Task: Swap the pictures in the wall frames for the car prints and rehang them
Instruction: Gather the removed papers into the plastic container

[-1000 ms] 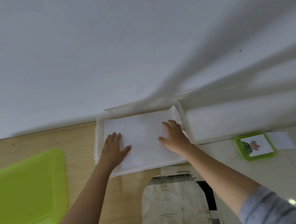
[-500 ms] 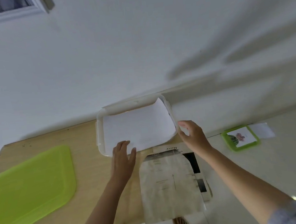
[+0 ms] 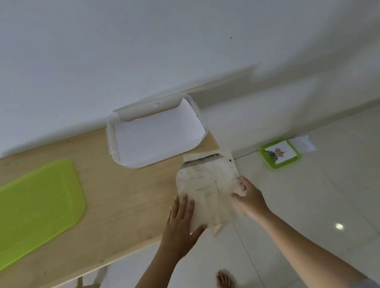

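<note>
A white frame (image 3: 113,149) lies face down at the back of the wooden table (image 3: 125,208), with a white sheet (image 3: 158,137) resting inside it. In front of it, at the table's right end, lies a beige backing board (image 3: 208,188) with a rounded top and printed lines. My left hand (image 3: 180,223) lies flat with straight fingers at the board's lower left edge, thumb along its bottom. My right hand (image 3: 250,198) grips the board's right edge, thumb on top.
A large green frame (image 3: 28,206) lies on the table's left half. On the tiled floor to the right sits a small green frame (image 3: 267,157) with a flower picture, a white sheet (image 3: 305,143) beside it. My bare feet (image 3: 223,287) stand below the table's edge.
Both hands left the white sheet in the white frame and drew back to the backing board. My right hand took hold of its right edge; my left hand settled at its lower left.
</note>
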Demonstrator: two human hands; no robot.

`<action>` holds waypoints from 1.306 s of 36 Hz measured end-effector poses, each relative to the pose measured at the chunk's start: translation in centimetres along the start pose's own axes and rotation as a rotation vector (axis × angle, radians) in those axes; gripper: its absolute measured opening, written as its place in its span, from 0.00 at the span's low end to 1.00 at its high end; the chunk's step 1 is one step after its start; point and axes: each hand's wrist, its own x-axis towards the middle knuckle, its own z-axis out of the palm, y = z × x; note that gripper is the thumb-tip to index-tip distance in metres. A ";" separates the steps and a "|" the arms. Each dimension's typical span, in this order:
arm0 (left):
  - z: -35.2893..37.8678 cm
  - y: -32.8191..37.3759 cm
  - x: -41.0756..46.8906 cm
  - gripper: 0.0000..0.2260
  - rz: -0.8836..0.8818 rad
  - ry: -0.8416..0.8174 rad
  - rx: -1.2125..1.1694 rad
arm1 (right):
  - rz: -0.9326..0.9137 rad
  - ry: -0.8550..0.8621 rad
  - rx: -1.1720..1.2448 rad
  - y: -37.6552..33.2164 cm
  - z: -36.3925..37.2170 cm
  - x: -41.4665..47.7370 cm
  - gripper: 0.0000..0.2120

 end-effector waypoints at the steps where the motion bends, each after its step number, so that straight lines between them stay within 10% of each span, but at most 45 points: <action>1: 0.1 0.4 0.3 0.48 -0.016 0.000 -0.012 | -0.007 0.024 0.033 0.3 -0.1 -0.3 0.22; 9: 0.5 2.8 0.8 0.52 -0.034 0.004 -0.047 | 0.071 0.202 0.319 2.6 -1.1 -1.2 0.17; 20: -1.4 4.0 2.0 0.27 -0.132 0.096 -0.143 | -0.101 0.131 0.384 1.5 -2.8 -2.0 0.19; 29: -6.6 2.6 4.9 0.32 -0.277 0.256 -0.931 | -0.254 0.074 0.446 -2.5 -4.7 -1.9 0.19; 34: -9.6 1.0 4.6 0.22 -0.145 0.053 -1.522 | -0.334 0.039 0.477 -5.6 -4.7 -1.1 0.20; 47: -16.0 -2.9 6.1 0.28 -0.099 0.460 -1.407 | -0.351 -0.056 0.365 -12.4 -0.9 4.5 0.20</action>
